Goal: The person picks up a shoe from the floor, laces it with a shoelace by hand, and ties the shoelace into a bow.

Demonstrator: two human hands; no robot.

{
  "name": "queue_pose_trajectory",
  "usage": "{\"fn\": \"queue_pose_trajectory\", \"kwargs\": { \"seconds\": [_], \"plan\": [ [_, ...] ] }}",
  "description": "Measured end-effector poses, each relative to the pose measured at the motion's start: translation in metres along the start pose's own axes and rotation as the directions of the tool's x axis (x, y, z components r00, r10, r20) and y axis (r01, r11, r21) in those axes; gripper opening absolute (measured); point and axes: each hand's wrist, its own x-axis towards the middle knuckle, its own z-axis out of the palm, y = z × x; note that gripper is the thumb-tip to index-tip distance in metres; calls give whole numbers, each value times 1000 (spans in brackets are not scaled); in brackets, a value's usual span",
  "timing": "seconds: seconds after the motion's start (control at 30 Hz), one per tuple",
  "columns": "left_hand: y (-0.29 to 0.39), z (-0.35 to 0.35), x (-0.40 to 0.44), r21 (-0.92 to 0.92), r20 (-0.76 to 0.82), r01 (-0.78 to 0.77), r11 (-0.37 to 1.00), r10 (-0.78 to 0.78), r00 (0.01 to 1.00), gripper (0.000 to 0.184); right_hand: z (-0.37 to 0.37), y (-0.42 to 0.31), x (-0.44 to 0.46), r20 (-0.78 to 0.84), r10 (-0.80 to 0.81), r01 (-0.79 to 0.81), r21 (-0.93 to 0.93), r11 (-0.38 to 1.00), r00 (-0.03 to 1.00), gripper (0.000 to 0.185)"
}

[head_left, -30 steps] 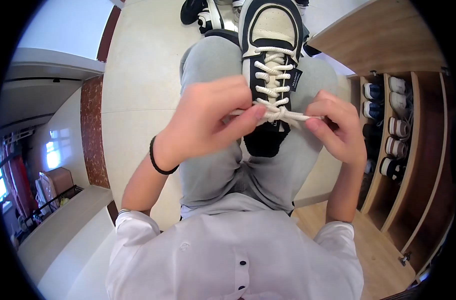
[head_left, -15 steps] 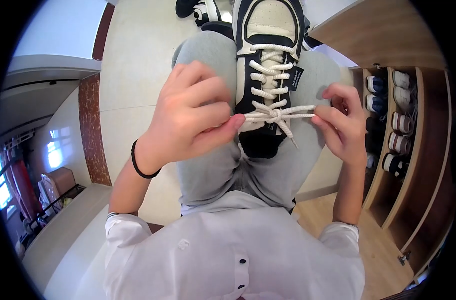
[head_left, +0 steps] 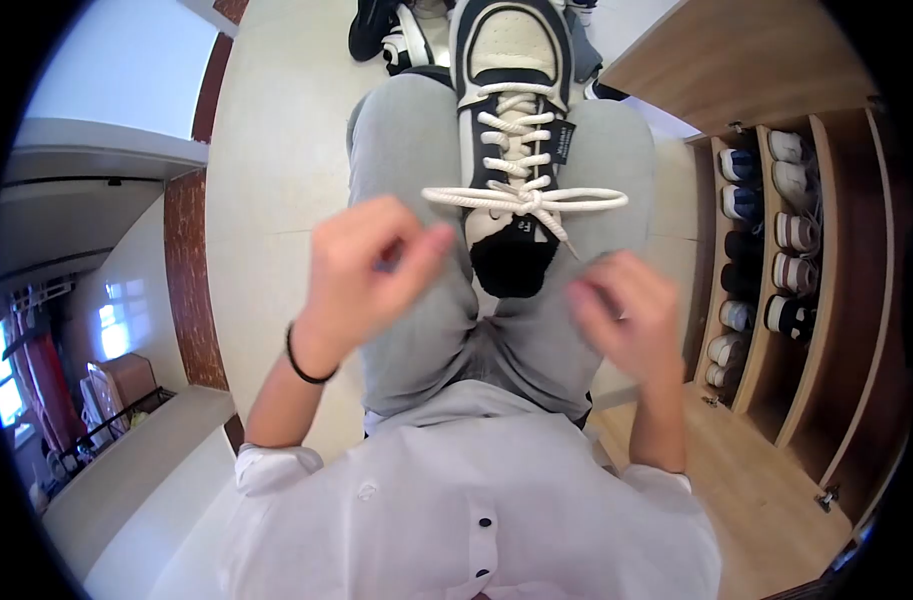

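A cream-and-black sneaker (head_left: 513, 45) rests across my thighs, toe pointing away from me. Its thick white laces are tied in a bow (head_left: 532, 203), one loop out to each side and a loose end hanging toward the black heel collar. Left of the shoe, my left hand (head_left: 371, 275) hovers apart from the laces, slightly blurred, fingers curled and thumb away from them, holding nothing. My right hand (head_left: 626, 310), also blurred, is below the right loop and touches no lace; its fingers are bent, with thumb and forefinger apart.
An open wooden shoe cabinet (head_left: 821, 290) on the right holds several pairs of shoes. More black-and-white shoes (head_left: 406, 40) stand on the floor beyond my knees. At the left is a ledge (head_left: 151, 440) with items behind it.
Both hands have let go of the lace loops and drawn back toward me. The bow's two loops now lie spread and free. The shoe appears slightly higher and further left in view.
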Motion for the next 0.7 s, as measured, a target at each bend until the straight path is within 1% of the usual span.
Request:
{"fn": "queue_pose_trajectory", "kwargs": {
  "seconds": [0.03, 0.07, 0.1, 0.17, 0.2, 0.23, 0.3, 0.33, 0.4, 0.43, 0.47, 0.5, 0.57, 0.6, 0.63, 0.67, 0.7],
  "plan": [
    [5, 7, -5, 99, 26, -116, 988, 114, 993, 29, 17, -11, 0, -43, -68, 63, -122, 991, 997, 18],
    [13, 13, -7, 191, 61, -156, 969, 147, 987, 31, 28, -20, 0, -31, -54, 49, -165, 985, 998, 24],
    [18, 17, -10, 157, 72, -190, 969, 181, 981, 31, 34, -29, -3, -23, -22, 17, -224, 975, 999, 29],
    [24, 24, -9, 400, 44, -141, 906, 135, 990, 29, 42, -36, -10, -49, 5, -14, -195, 981, 999, 33],
    [29, 24, -10, 440, 75, -47, 897, 16, 997, 29, 44, -41, -12, -75, -2, -14, -215, 977, 997, 32],
    [33, 26, -7, 460, 68, -52, 886, 23, 997, 29, 47, -43, -11, -106, -13, -12, -234, 972, 994, 32],
    [36, 24, -7, 473, 113, -122, 873, 77, 991, 26, 59, -43, -20, -83, -21, -3, -276, 961, 996, 40],
    [35, 23, -6, 487, 127, -160, 858, 111, 986, 25, 62, -43, -24, -155, -7, -44, -322, 946, 988, 40],
    [25, 20, -7, 495, 200, -154, 855, 61, 978, 24, 70, -47, -27, -230, -53, -25, -326, 945, 972, 41],
    [23, 20, -4, 423, 168, -208, 882, 149, 974, 22, 76, -47, -27, -311, -55, -62, -355, 933, 949, 41],
    [23, 15, -4, 402, 153, -195, 895, 144, 978, 22, 84, -49, -28, -325, -35, -78, -329, 941, 945, 46],
    [20, 12, 0, 365, 149, -223, 904, 179, 972, 19, 87, -52, -26, -328, -17, -88, -301, 950, 944, 50],
    [3, 9, 11, 107, 125, -170, 980, 156, 980, 13, 85, -65, -20, -418, 16, -111, -203, 973, 908, 60],
    [2, 4, 17, -1, 119, -117, 993, 116, 986, 11, 83, -72, -17, -450, 56, -116, -107, 987, 891, 68],
    [7, 4, 24, -109, 124, -54, 993, 67, 990, 12, 77, -78, -15, -486, 110, -171, -84, 982, 867, 75],
    [15, 7, 33, -198, 121, -80, 977, 105, 987, 15, 65, -77, -15, -333, 267, -236, 131, 963, 904, 82],
    [25, 3, 43, -231, 167, -63, 971, 104, 981, 14, 37, -84, -15, -135, 382, -320, 338, 885, 914, 88]
  ]
}}
